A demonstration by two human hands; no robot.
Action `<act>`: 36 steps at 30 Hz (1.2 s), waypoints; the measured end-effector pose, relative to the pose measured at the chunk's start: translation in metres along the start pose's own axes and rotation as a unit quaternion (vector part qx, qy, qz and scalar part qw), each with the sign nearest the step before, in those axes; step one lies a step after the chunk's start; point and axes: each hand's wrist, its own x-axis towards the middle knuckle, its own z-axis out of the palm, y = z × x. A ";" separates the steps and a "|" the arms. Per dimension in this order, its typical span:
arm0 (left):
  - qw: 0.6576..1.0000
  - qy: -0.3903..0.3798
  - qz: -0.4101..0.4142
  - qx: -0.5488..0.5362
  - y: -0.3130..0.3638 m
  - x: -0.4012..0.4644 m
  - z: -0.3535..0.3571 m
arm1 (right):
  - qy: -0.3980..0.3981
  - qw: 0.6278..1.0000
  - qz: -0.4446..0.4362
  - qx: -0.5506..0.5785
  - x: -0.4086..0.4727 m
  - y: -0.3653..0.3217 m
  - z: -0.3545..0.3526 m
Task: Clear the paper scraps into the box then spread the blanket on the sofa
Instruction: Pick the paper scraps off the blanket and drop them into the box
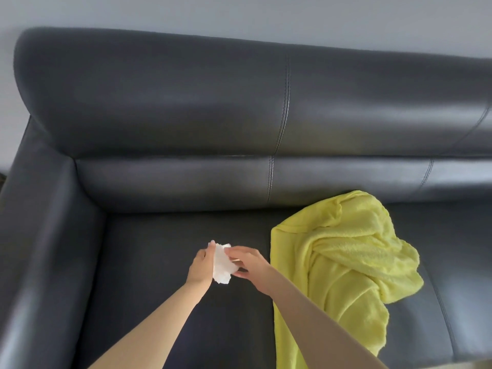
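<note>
A wad of white paper scraps [221, 265] is pressed between my two hands above the left seat of the black leather sofa [165, 97]. My left hand [200, 266] cups the paper from the left. From the right, my right hand [250, 263] closes its fingers on the same wad. A crumpled yellow blanket [343, 262] lies bunched on the seat just right of my hands and drapes over the front edge. No box is in view.
The sofa's left armrest [34, 249] rises at the left. A dark seat cushion [460, 262] continues to the right of the blanket. A pale wall [239, 12] stands behind the backrest.
</note>
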 end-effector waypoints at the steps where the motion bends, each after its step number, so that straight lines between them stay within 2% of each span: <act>1: 0.999 -0.019 0.003 -0.028 0.002 -0.001 0.000 | -0.017 1.000 0.019 -0.001 -0.001 -0.001 0.003; 3: 0.998 -0.032 0.013 -0.043 0.000 0.001 0.001 | -0.036 0.999 0.034 0.001 -0.001 -0.002 0.005; 5: 0.999 -0.013 0.030 -0.021 0.001 -0.001 0.003 | -0.003 1.000 0.028 0.007 -0.002 -0.001 0.002; 10: 0.995 -0.009 0.086 0.050 0.012 -0.008 0.013 | 0.093 0.993 -0.065 -0.009 -0.003 0.004 -0.015; 13: 0.989 -0.008 0.124 0.074 0.022 -0.011 0.027 | 0.076 0.991 -0.104 -0.024 -0.006 0.005 -0.032; 15: 0.986 -0.013 0.147 0.076 0.031 -0.017 0.039 | 0.064 0.993 -0.098 -0.013 -0.012 0.003 -0.046; 20: 0.977 -0.049 0.185 0.092 0.057 -0.033 0.082 | 0.086 0.989 -0.075 0.090 -0.028 0.002 -0.098; 25: 0.958 -0.113 0.212 0.155 0.080 -0.047 0.144 | 0.155 0.977 -0.102 0.101 -0.055 0.007 -0.163; 31: 0.949 -0.184 0.195 0.169 0.109 -0.082 0.242 | 0.220 0.956 -0.129 0.145 -0.097 0.022 -0.265; 36: 0.927 -0.188 0.231 0.228 0.115 -0.116 0.336 | 0.247 0.944 -0.132 0.177 -0.127 0.056 -0.351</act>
